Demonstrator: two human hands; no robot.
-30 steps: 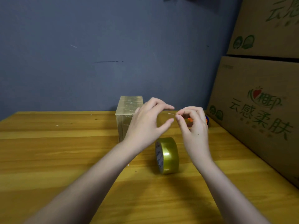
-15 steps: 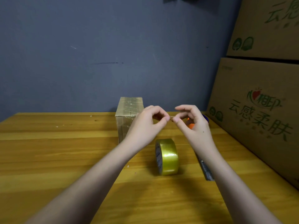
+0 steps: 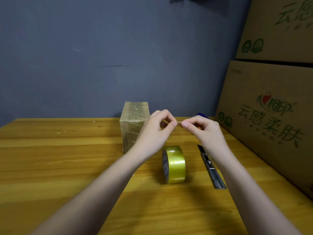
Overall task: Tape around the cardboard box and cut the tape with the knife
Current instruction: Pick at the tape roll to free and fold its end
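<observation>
A small cardboard box (image 3: 131,121), wrapped in shiny tape, stands upright at the back of the wooden table (image 3: 59,158). A roll of yellowish tape (image 3: 175,164) stands on its edge in front of it. To its right a utility knife (image 3: 211,168) lies flat, partly under my right forearm. My left hand (image 3: 153,133) and my right hand (image 3: 205,131) are raised above the roll, fingertips nearly touching. Both pinch a small thin strip (image 3: 178,122) between thumb and forefinger. What the strip is I cannot tell. My left hand hides the box's right side.
Two large printed cartons are stacked along the right edge, the lower (image 3: 271,119) leaning over the table and the upper (image 3: 281,28) above it. A small blue and orange object (image 3: 201,114) peeks out behind my right hand. A grey wall closes the back.
My left hand went from spread fingers to a pinch on the strip that my right hand held. Both hands shifted slightly, uncovering the knife on the table.
</observation>
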